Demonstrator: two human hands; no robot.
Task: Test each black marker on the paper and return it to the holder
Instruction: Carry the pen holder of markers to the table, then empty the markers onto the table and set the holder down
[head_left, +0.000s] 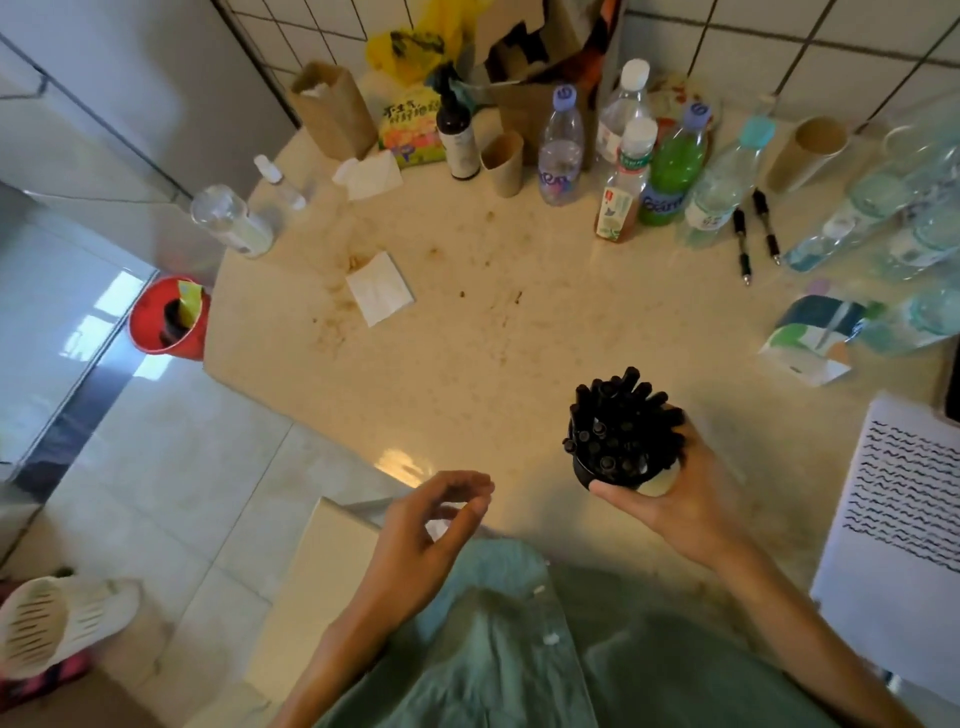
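A: Starting at the left, what do we see of the left hand (439, 512)?

B: We see it hovering over the near edge of the bench (467, 332), fingers loosely curled, thumb near the fingertips. A small pale shape shows inside that curl; we cannot tell whether it is pinched or lies behind.

A: And the holder (589, 470)?

B: We find it to the right of that hand, apart from it, wrapped by the right hand (670, 493): thumb along the near rim, fingers round the far side. That grip is grasping the holder. Whether its base touches the bench, we cannot tell.

A: How does it look?

B: We see a round black cup packed with black markers (623, 415), their capped ends fanning outward.

A: Farther right?

B: We see the paper (904, 530) at the bench's right edge, well apart from the holder, covered with rows of wavy black lines. Two more black pens (753, 234) lie farther back, beside the bottles (623, 166).
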